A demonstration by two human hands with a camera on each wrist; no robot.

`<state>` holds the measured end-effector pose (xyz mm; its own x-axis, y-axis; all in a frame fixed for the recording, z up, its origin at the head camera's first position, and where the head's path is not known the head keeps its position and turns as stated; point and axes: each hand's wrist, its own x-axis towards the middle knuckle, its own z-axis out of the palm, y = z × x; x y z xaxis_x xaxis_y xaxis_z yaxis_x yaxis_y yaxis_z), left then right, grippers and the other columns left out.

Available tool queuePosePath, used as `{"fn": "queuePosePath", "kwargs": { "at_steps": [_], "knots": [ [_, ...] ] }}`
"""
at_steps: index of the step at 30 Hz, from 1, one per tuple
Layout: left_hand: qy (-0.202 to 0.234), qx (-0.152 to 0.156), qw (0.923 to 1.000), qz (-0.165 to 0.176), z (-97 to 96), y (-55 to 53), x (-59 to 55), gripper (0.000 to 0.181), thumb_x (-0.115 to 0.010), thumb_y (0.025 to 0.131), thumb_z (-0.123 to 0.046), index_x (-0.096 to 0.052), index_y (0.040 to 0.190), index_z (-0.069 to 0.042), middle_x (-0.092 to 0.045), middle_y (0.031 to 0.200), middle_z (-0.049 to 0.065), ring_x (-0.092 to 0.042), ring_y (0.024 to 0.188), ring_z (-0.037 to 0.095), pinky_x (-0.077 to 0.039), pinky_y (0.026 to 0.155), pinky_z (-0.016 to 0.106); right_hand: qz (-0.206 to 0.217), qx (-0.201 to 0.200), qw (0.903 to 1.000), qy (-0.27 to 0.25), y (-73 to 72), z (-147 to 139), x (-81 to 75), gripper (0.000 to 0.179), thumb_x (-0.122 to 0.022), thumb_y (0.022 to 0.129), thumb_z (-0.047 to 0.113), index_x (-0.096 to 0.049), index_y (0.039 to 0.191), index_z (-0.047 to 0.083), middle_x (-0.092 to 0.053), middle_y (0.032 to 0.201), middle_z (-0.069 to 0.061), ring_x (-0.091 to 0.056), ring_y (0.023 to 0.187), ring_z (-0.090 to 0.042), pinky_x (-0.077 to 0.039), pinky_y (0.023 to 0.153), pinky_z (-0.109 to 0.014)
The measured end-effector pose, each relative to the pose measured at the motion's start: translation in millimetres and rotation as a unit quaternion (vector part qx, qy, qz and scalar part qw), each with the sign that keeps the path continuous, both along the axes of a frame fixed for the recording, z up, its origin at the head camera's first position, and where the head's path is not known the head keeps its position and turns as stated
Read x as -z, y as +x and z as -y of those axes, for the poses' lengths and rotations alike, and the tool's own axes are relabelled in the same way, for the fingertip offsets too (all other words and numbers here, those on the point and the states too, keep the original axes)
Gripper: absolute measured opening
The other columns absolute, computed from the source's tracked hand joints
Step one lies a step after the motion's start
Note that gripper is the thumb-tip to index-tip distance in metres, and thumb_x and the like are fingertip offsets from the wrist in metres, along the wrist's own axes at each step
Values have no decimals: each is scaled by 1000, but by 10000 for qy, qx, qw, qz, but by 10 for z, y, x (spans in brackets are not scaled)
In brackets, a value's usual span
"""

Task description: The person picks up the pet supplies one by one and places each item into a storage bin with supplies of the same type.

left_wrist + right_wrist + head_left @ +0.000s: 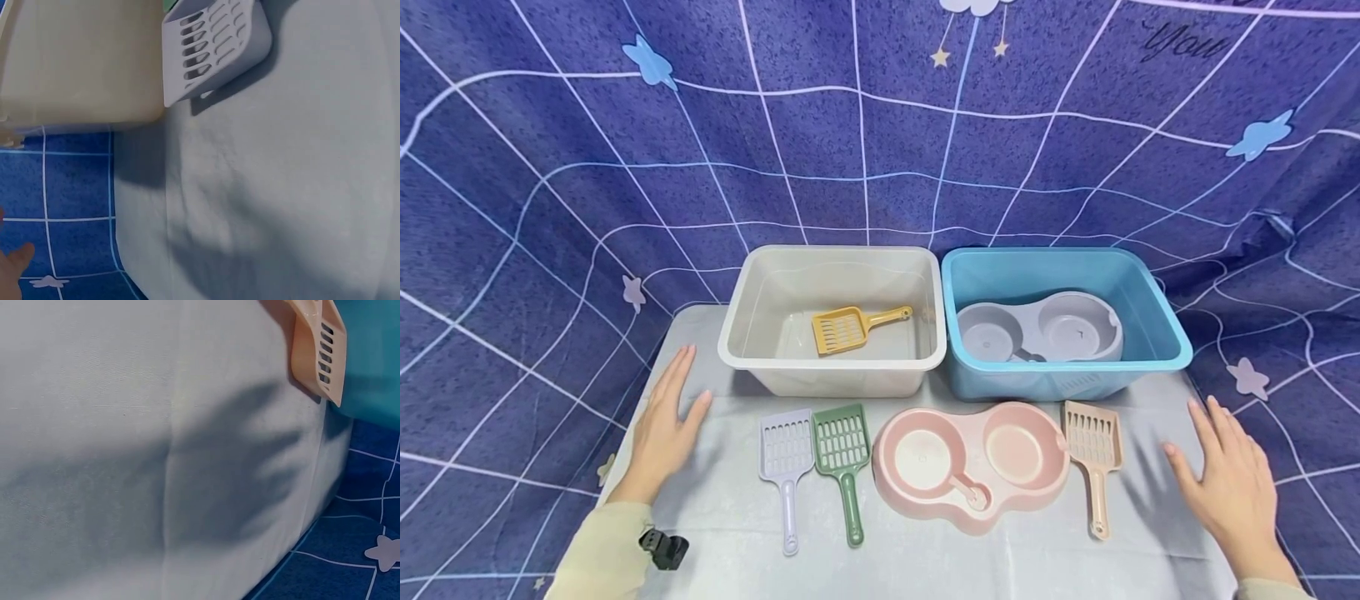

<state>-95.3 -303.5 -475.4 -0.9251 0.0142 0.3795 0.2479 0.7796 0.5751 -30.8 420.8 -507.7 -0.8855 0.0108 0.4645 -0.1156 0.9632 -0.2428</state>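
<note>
At mid-left we see the left hand (662,421), outstretched and empty; low left of centre, the lilac scoop (787,450); low right of centre, the peach scoop (1093,437); at lower right, the right hand (1234,479), holding nothing. Handling seems not begun — lifting either scoop would call for a pinch. The blue tub (1000,382) partly hides the grey twin bowl (1030,317).

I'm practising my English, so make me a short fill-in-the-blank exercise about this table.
The grey double bowl sits inside the ____ bin.
The green scoop lies between the purple scoop and the ____ double bowl.
The left hand and right hand hold ____.

Missing words: blue; pink; nothing.
</note>
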Motion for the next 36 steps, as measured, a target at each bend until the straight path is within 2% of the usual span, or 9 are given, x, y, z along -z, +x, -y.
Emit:
{"fn": "queuePosePath", "kwargs": {
  "at_steps": [4, 10, 14, 18, 21, 25, 31, 33, 36],
  "knots": [
    [260, 215, 9994, -70, -18, -63, 6, 63, -56, 100, -21, -30, 157, -23, -27, 161, 7, -24, 145, 35, -19, 117, 50, -41, -11, 10000, -28, 22, 8, 18, 67, -44, 100, 53, -36, 154, 15, -32, 158, -15, -27, 144, -34, -25, 106, -62],
    [696, 709, 9946, -315, -34, -159, 40, 64, -57, 97, -8, -33, 156, -14, -29, 159, 14, -24, 146, 32, -13, 119, 31, 10, -21, 9999, -101, 36, 31, 55, 65, -48, 100, 49, -37, 153, 13, -32, 157, -16, -31, 141, -39, -23, 110, -58],
    [975, 761, 9918, -329, -71, -196, 29, 63, -57, 97, -7, -34, 155, -14, -30, 159, 10, -23, 146, 25, -14, 118, 26, -81, -102, 9998, -180, 44, 65, 84, 64, -49, 100, 48, -39, 152, 12, -35, 156, -15, -33, 139, -41, -21, 114, -53],
    [1280, 773, 9885, -208, -241, -156, -196, 59, -55, 97, -3, -36, 153, -5, -31, 158, 15, -25, 145, 32, -21, 114, 23, -307, -274, 9989, -235, 52, 101, 113, 68, -43, 99, 56, -42, 151, 12, -37, 155, -15, -32, 141, -38, -17, 118, -46],
    [1532, 811, 9849, 5, -359, -126, -372, 58, -54, 97, 1, -35, 151, 2, -29, 157, 20, -24, 144, 35, -26, 109, 18, -380, -365, 9983, -243, 58, 116, 130, 70, -40, 99, 60, -42, 151, 12, -38, 154, -16, -30, 143, -36, -15, 119, -42],
    [1814, 827, 9796, 242, -397, -162, -408, 56, -51, 99, 0, -33, 152, 2, -27, 158, 19, -22, 145, 30, -27, 105, 14, -419, -422, 9979, -259, 83, 133, 162, 71, -39, 99, 60, -42, 151, 11, -38, 153, -16, -30, 143, -34, -15, 119, -40],
    [2015, 825, 9754, 338, -437, -251, -391, 53, -50, 101, -3, -34, 151, 2, -27, 158, 20, -24, 145, 26, -29, 106, 20, -587, -448, 9969, -264, 106, 159, 173, 76, -37, 98, 65, -44, 149, 8, -40, 152, -17, -30, 144, -30, -16, 119, -39],
    [2102, 812, 9738, 318, -439, -286, -373, 53, -50, 100, -2, -35, 151, 2, -27, 158, 20, -24, 145, 26, -30, 109, 27, -612, -433, 9968, -294, 112, 167, 170, 76, -37, 98, 65, -45, 149, 8, -41, 151, -18, -32, 142, -32, -17, 119, -40],
    [2241, 801, 9708, 310, -443, -339, -346, 54, -50, 100, -3, -35, 151, 0, -27, 158, 19, -25, 144, 27, -30, 113, 44, -631, -416, 9965, -358, 127, 181, 175, 75, -38, 98, 64, -45, 148, 9, -43, 150, -18, -35, 140, -35, -18, 118, -40]
  ]
}}
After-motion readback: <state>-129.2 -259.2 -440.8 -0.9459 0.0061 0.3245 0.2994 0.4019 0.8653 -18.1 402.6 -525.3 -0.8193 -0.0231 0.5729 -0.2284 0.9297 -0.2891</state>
